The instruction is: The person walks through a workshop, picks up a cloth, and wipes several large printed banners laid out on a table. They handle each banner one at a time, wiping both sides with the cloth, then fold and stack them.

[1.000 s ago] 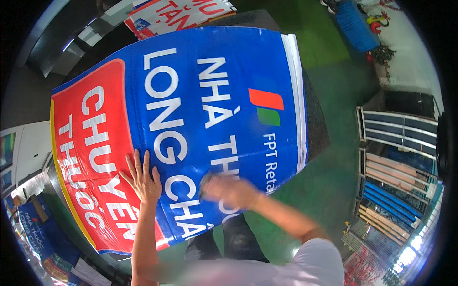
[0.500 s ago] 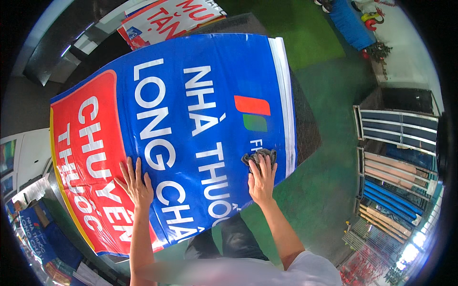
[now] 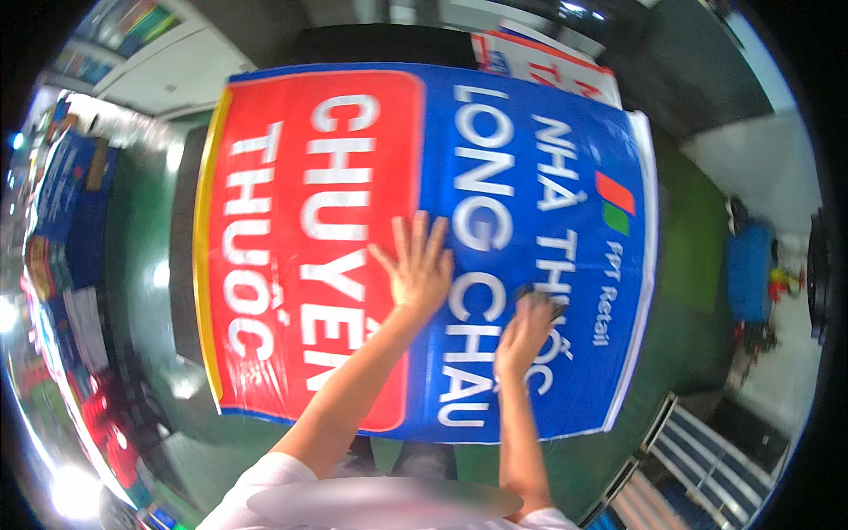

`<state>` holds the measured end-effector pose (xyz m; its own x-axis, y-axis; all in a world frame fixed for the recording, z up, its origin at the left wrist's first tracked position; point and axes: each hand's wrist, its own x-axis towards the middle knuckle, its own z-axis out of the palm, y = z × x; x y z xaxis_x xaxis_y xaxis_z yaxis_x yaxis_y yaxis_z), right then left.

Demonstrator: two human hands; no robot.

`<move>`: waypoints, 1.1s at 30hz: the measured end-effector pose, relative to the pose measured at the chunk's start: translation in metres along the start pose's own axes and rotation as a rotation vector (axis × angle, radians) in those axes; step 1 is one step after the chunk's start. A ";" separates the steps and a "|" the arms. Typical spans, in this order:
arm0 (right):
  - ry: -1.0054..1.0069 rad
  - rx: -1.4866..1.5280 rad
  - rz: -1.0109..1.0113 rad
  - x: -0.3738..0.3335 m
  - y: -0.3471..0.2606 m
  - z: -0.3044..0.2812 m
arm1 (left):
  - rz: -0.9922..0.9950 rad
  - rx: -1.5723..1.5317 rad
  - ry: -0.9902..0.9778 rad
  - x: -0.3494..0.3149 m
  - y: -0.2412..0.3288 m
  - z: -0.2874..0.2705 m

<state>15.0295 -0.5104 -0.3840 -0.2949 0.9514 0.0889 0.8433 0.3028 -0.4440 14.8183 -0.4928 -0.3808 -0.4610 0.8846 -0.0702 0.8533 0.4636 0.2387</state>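
Head view: the spread left hand (image 3: 422, 279) should brace the banner (image 3: 439, 177) while the right hand (image 3: 523, 334), gripping dark cloth (image 3: 557, 306), presses evenly.

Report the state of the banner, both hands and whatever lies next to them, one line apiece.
Banner: spread open, printed side up, slightly creased.
Left hand: palm down on the banner, fingers spread.
Right hand: on the dark cloth, slightly blurred.
Dark cloth: bunched, mostly covered.
White-and-red sign: partly hidden by the banner's far edge.
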 end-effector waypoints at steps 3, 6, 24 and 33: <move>-0.278 0.055 -0.527 -0.074 -0.069 0.028 | 0.087 -0.293 -0.120 -0.008 -0.031 -0.019; -0.287 0.094 -0.513 -0.027 -0.079 0.045 | 0.215 -0.434 -0.020 -0.035 -0.122 -0.050; -0.169 0.234 -1.283 0.251 -0.478 0.314 | -0.305 -0.045 0.001 -0.178 -0.414 -0.109; -0.546 0.471 -1.446 0.024 -0.486 0.228 | -0.337 -0.061 -0.028 -0.172 -0.413 -0.120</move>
<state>14.5099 -0.6476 -0.3697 -0.8830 -0.2636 0.3884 -0.4431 0.7409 -0.5046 14.5163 -0.8426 -0.3512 -0.7067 0.6839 -0.1812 0.6379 0.7267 0.2549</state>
